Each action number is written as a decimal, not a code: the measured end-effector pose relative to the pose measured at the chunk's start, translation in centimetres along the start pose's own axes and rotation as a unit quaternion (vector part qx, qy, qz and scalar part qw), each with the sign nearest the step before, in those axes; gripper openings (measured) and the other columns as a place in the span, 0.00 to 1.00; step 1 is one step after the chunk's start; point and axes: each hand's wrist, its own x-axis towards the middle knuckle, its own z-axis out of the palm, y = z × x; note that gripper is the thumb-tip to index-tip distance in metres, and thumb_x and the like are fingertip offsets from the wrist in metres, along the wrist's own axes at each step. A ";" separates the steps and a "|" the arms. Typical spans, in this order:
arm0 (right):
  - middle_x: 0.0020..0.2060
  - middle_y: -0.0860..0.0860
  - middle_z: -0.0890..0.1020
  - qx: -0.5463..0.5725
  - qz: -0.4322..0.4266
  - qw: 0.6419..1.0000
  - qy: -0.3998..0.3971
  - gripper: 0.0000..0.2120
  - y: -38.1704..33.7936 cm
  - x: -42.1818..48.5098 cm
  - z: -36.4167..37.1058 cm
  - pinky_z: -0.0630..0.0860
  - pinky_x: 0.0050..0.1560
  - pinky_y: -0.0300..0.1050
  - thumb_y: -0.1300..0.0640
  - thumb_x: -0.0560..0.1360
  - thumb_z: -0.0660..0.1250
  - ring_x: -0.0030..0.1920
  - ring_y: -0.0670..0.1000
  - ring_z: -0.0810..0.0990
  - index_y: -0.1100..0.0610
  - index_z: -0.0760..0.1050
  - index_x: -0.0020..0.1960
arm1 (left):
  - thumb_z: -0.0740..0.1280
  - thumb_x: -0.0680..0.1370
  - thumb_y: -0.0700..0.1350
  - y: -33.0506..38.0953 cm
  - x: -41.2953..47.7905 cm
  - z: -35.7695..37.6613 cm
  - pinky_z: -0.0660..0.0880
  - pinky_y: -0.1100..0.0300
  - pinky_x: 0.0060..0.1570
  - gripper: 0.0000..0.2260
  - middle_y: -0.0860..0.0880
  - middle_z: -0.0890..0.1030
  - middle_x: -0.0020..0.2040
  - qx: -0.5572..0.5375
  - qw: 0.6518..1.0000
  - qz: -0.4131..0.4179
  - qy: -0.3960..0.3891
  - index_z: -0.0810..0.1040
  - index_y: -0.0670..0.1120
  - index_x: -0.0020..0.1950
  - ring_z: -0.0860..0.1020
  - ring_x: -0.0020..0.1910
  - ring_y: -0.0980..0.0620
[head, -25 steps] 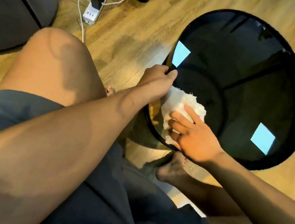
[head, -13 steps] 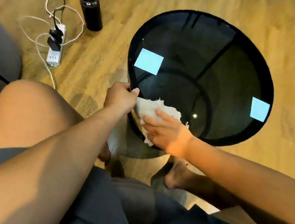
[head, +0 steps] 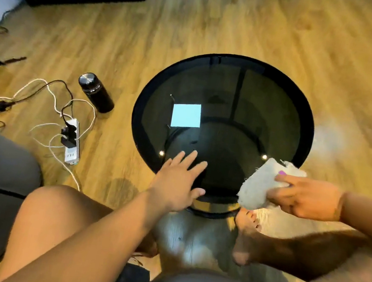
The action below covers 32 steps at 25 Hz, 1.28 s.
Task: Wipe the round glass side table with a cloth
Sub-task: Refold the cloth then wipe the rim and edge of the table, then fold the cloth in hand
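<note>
Glass side table [head: 257,96], round with a dark rim, sits on the wood floor straight ahead of you, its near edge under both of your hands. Far off to the left of your left hand, a white power strip [head: 72,143] lies on the floor amid tangled white and black cables; any print on it is too small to read. Just beyond it, still left of that hand, a black bottle [head: 96,92] with a silver cap lies on its side, showing no legible label. Your left hand [head: 179,182] reaches forward from the lower left, palm down, fingers spread and straight, gripping nothing; it lies over the table's near-left rim, though you cannot tell whether it actually presses on the glass. Past its fingertips a pale square reflection shows in the glass. To the right, your right hand [head: 306,199] comes in from the right edge with the wrist level, fingers curled closed on a white cloth [head: 261,186]. That bunched cloth sticks out leftward from the fingers at the table's near-right rim, directly above your bare foot [head: 246,238].
</note>
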 end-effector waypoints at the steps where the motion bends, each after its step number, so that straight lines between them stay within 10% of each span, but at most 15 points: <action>1: 0.47 0.51 0.85 0.004 0.021 1.000 0.010 0.05 0.7 -1.3 -0.1 0.75 0.65 0.57 0.61 0.65 0.78 0.60 0.53 0.74 0.56 0.85 0.41 | 0.61 0.79 0.62 0.8 0.6 -0.2 0.56 0.40 0.76 0.34 0.48 0.49 0.83 0.002 1.000 -0.006 -0.031 0.50 0.57 0.80 0.49 0.80 0.39; 4: 0.50 0.47 0.78 0.082 0.118 0.987 0.074 0.07 2.2 -4.2 1.2 0.77 0.62 0.47 0.66 0.73 0.70 0.55 0.46 0.77 0.56 0.82 0.47 | 0.66 0.73 0.67 2.0 2.0 -1.0 0.57 0.36 0.74 0.42 0.51 0.45 0.82 -0.002 0.994 -0.043 -0.103 0.47 0.61 0.80 0.46 0.79 0.35; 7: 0.47 0.52 0.80 0.147 0.347 0.923 0.079 0.14 4.9 -7.2 1.9 0.80 0.49 0.56 0.71 0.67 0.75 0.52 0.59 0.80 0.52 0.82 0.43 | 0.69 0.71 0.67 2.7 2.2 -0.7 0.58 0.35 0.73 0.45 0.51 0.44 0.82 0.036 0.991 -0.048 -0.121 0.46 0.60 0.80 0.46 0.78 0.31; 9: 0.46 0.60 0.83 0.270 0.535 0.783 0.168 0.09 7.2 -7.4 1.4 0.80 0.50 0.53 0.67 0.63 0.77 0.50 0.66 0.80 0.58 0.83 0.40 | 0.70 0.71 0.66 2.9 2.3 -0.7 0.59 0.35 0.73 0.46 0.51 0.44 0.82 0.039 0.991 -0.052 -0.121 0.46 0.60 0.80 0.46 0.78 0.31; 12: 0.41 0.61 0.82 0.462 0.723 0.414 0.303 0.12 7.9 -4.1 0.7 0.84 0.38 0.49 0.72 0.64 0.66 0.41 0.65 0.83 0.57 0.80 0.40 | 0.71 0.70 0.65 2.9 2.5 -0.9 0.60 0.36 0.73 0.46 0.51 0.45 0.82 0.035 0.989 -0.066 -0.124 0.47 0.61 0.80 0.46 0.78 0.31; 14: 0.41 0.62 0.81 0.535 0.714 0.309 0.331 0.12 6.8 -2.6 1.2 0.82 0.42 0.66 0.71 0.66 0.60 0.42 0.68 0.84 0.59 0.76 0.43 | 0.71 0.70 0.66 3.0 2.5 -0.8 0.61 0.37 0.73 0.46 0.52 0.45 0.82 0.041 0.989 -0.071 -0.125 0.46 0.61 0.80 0.47 0.78 0.32; 21: 0.55 0.62 0.81 0.593 0.701 0.308 0.250 0.16 2.8 0.0 -1.5 0.81 0.51 0.62 0.66 0.68 0.67 0.54 0.65 0.81 0.60 0.76 0.55 | 0.72 0.69 0.66 2.3 2.3 -1.0 0.63 0.38 0.73 0.47 0.52 0.47 0.82 0.030 0.990 -0.079 -0.115 0.49 0.61 0.80 0.50 0.77 0.33; 25: 0.46 0.56 0.74 0.644 0.691 0.199 0.263 0.11 -1.2 2.2 -4.2 0.73 0.40 0.46 0.70 0.70 0.60 0.48 0.56 0.74 0.54 0.70 0.40 | 0.73 0.68 0.66 2.5 2.8 -0.9 0.62 0.37 0.73 0.47 0.51 0.48 0.82 0.016 0.990 -0.068 -0.118 0.51 0.61 0.80 0.50 0.77 0.33; 29: 0.42 0.58 0.76 0.739 0.625 -0.008 0.251 0.13 -6.9 8.2 -6.8 0.75 0.53 0.50 0.75 0.69 0.55 0.49 0.60 0.78 0.60 0.73 0.42 | 0.74 0.69 0.65 3.0 3.0 -1.3 0.61 0.38 0.73 0.46 0.51 0.50 0.82 0.029 0.991 -0.070 -0.111 0.52 0.61 0.80 0.53 0.77 0.33; 32: 0.54 0.61 0.78 0.835 0.513 0.012 0.198 0.24 -9.5 14.7 -10.3 0.75 0.64 0.58 0.75 0.66 0.58 0.59 0.61 0.78 0.64 0.72 0.61 | 0.74 0.74 0.50 1.8 1.7 -2.4 0.61 0.49 0.74 0.39 0.47 0.57 0.81 0.005 0.995 -0.018 -0.100 0.57 0.55 0.80 0.58 0.78 0.37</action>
